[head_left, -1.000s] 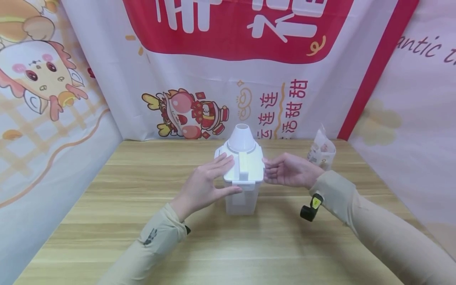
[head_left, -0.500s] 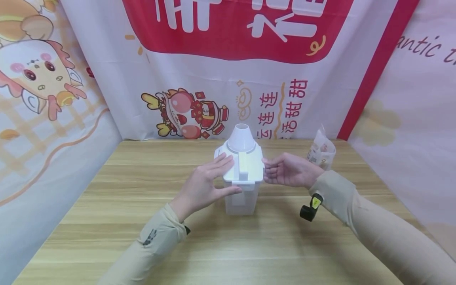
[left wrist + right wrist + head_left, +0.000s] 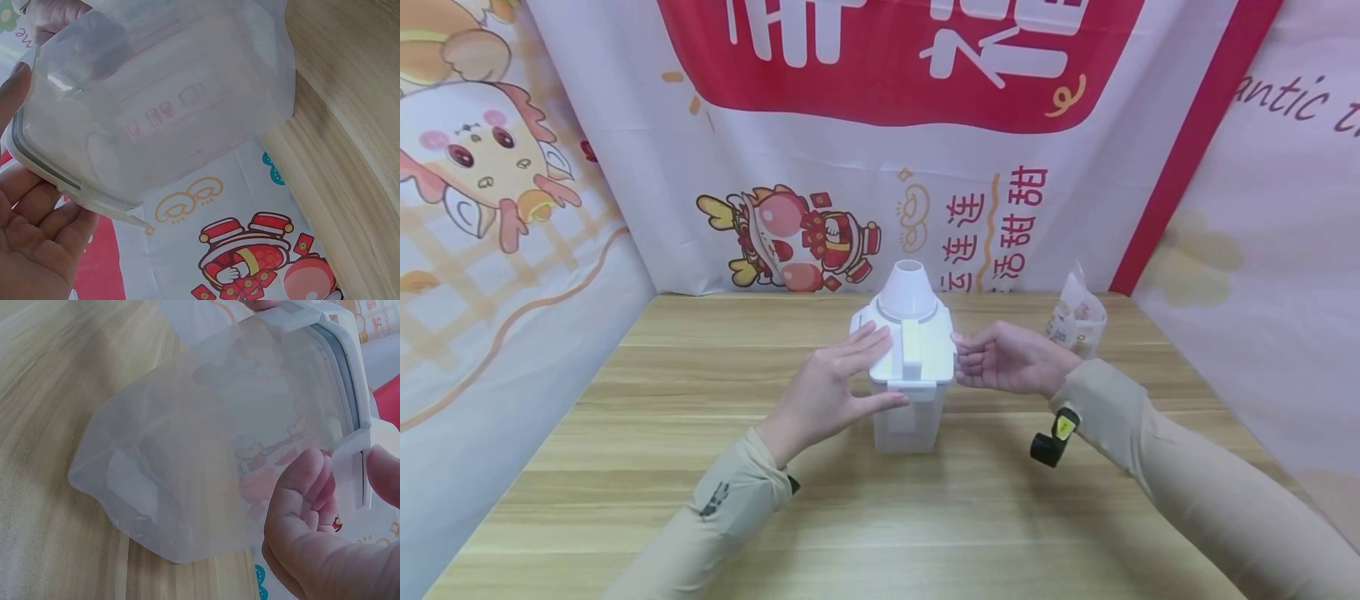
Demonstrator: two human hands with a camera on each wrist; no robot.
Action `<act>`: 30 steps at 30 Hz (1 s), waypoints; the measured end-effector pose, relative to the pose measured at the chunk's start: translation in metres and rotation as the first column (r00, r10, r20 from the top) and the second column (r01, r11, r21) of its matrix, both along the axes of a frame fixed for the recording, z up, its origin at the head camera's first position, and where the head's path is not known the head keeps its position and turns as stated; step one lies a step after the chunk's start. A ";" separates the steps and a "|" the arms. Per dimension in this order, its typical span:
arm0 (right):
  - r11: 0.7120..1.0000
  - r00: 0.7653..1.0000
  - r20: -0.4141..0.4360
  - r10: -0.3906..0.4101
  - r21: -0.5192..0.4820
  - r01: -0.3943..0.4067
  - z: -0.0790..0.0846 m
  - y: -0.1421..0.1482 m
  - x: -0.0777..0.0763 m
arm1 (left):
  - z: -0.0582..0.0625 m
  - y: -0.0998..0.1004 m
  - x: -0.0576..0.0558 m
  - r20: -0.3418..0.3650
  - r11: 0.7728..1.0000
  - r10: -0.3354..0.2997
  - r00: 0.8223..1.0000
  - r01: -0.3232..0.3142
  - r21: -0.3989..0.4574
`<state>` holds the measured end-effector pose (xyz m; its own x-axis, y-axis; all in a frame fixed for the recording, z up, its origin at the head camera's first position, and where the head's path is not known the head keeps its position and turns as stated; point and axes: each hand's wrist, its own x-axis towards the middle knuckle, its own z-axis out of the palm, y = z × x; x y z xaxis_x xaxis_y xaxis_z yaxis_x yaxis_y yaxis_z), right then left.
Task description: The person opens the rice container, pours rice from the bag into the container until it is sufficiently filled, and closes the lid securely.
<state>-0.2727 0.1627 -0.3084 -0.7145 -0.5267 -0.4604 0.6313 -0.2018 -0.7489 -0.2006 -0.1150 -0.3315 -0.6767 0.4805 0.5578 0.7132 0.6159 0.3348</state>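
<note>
A translucent food storage container (image 3: 907,429) stands upright on the table, with a white lid (image 3: 934,354) on top. A white cone-shaped cup (image 3: 908,292) sits on the lid, narrow end up. My left hand (image 3: 827,387) holds the lid's left front part, its fingers over the top and side and its thumb at the front edge. Beside it, in the left wrist view, a side flap (image 3: 103,206) stands out from the wall. My right hand (image 3: 1011,358) pinches a white side latch (image 3: 350,472) between thumb and curled fingers. The container looks empty through its wall.
A clear printed plastic bag (image 3: 1078,321) stands at the back right of the wooden table (image 3: 700,358), behind the right wrist. Printed cloth (image 3: 625,125) hangs behind and along both sides. A black wrist-worn device (image 3: 1051,446) juts out under the right sleeve.
</note>
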 end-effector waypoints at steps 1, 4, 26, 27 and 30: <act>1.000 1.000 0.000 -0.001 -0.001 0.001 0.000 0.000 0.000 | 0.000 0.000 0.000 0.001 1.000 0.001 1.000 -0.001 0.000; 1.000 1.000 0.000 0.001 -0.006 -0.001 -0.001 0.000 0.001 | 0.000 0.000 0.000 -0.001 1.000 0.004 1.000 -0.004 -0.005; 0.999 1.000 0.029 -0.009 -0.043 0.011 -0.002 0.001 0.000 | 0.000 0.000 0.001 0.007 1.000 0.008 1.000 -0.008 -0.007; 0.999 0.999 0.033 -0.012 -0.043 0.014 -0.002 0.001 0.001 | 0.000 0.000 0.001 0.009 1.000 0.008 1.000 -0.008 -0.008; 0.999 0.999 0.000 -0.043 -0.007 0.043 0.001 0.001 0.002 | 0.001 0.000 0.001 0.006 1.000 0.007 1.000 -0.007 -0.010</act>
